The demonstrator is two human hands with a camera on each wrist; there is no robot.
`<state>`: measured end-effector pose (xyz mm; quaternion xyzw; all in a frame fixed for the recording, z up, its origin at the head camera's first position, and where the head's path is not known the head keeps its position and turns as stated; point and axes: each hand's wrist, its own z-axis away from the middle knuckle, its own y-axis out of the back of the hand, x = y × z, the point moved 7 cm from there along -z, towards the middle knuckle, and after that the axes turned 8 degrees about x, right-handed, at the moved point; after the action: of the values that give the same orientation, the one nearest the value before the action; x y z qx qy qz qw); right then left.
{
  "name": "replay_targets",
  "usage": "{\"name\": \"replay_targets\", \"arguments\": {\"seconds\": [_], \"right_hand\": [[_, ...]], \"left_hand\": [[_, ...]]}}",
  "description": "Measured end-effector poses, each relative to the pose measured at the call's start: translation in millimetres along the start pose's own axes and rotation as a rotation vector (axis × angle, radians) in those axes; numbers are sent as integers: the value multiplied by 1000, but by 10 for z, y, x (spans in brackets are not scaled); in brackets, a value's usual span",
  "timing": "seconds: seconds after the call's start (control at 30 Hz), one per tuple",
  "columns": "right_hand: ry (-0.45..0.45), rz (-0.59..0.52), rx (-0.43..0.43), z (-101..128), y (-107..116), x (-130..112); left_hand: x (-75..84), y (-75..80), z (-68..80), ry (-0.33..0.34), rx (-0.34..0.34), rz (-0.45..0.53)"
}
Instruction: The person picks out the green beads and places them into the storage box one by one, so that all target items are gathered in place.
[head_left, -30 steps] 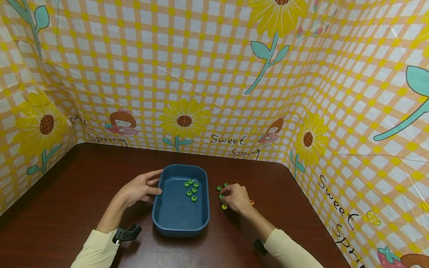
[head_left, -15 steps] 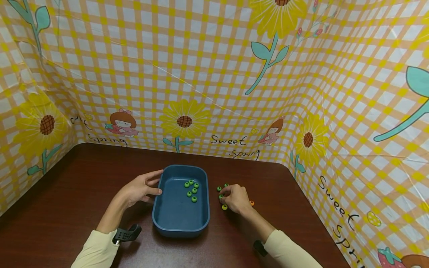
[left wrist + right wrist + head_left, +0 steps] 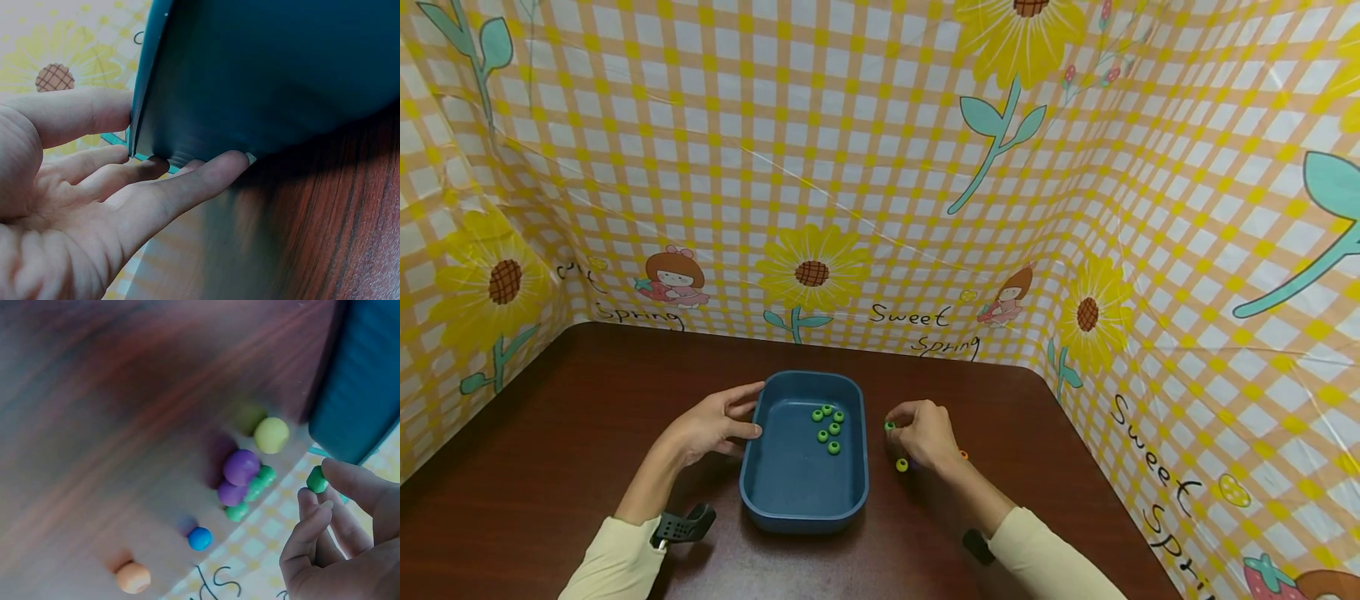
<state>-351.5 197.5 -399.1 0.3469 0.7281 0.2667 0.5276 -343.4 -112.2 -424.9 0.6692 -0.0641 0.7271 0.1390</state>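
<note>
Six small green ring-shaped beads [image 3: 827, 426] already sit together in the blue rectangular plastic tray [image 3: 775, 492], toward its 12 o'clock end, so the sorting looks to be well under way. The right hand [image 3: 925, 433] is lifted just off the dark wooden desk [image 3: 587, 400], and its thumb and forefinger pinch one more green bead [image 3: 317, 480] (clearest from the right wrist camera), held at about 3 o'clock of the tray, just beside its right wall and not yet over it. That bead counts as picked but not delivered.

The left hand [image 3: 715, 423] steadies the tray from 9 o'clock: fingers fairly straight, the thumb touching the rim, the other fingers lying against the outer wall low down; it holds nothing else.

What remains on the desk, to the right of the tray: a yellow round bead [image 3: 271, 435] closest to the tray's corner, two purple beads [image 3: 237, 478] touching each other, and about three more green beads [image 3: 253, 490] tucked against them. Further out lie a blue bead [image 3: 200, 538] and an orange bead [image 3: 133, 577], well apart from the cluster.

My judgement: if green is the colour being gathered, roughly two thirds is done, with one bead in transit and a few left beside the purples.
</note>
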Motion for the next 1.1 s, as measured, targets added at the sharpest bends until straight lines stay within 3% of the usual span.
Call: {"name": "replay_targets", "arguments": {"seconds": [0.6, 1.1], "right_hand": [[10, -33, 31, -140, 159, -273], [56, -64, 22, -198, 129, -571]], "left_hand": [[5, -2, 10, 2, -4, 4], [-1, 0, 14, 2, -6, -3]]}}
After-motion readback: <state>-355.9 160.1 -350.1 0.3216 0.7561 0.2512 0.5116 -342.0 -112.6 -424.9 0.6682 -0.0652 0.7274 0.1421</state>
